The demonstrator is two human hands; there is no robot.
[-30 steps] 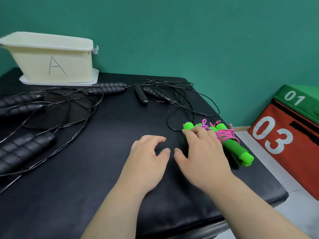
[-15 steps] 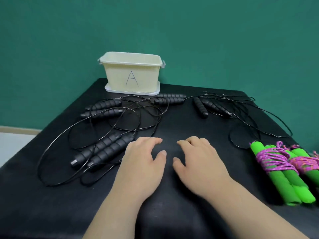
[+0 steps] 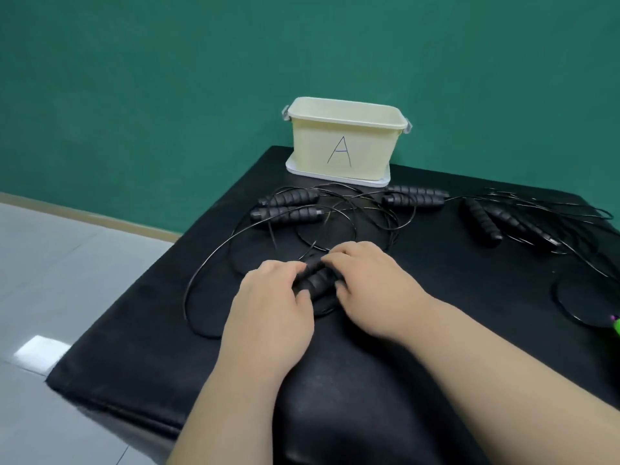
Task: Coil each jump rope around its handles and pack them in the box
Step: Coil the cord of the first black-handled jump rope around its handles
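Two black ribbed handles (image 3: 315,280) of one jump rope lie side by side on the black table (image 3: 134,357). My left hand (image 3: 271,303) covers their near left end and my right hand (image 3: 372,283) closes over their right side; both hands grip the pair. The rope's thin black cord (image 3: 208,263) loops loose to the left. Further back lie three more uncoiled pairs of black handles: left (image 3: 285,206), middle (image 3: 416,198), right (image 3: 486,223). The cream box marked A (image 3: 345,142) stands open at the table's far edge.
Tangled black cords (image 3: 355,216) spread across the far half of the table. A sliver of a green-handled rope (image 3: 615,325) shows at the right frame edge. The table's left edge drops to a grey floor (image 3: 67,263). A green wall stands behind.
The view swung left, so the green coiled ropes left the frame. Both hands moved from the bare tabletop onto the nearest pair of black handles and closed on them.
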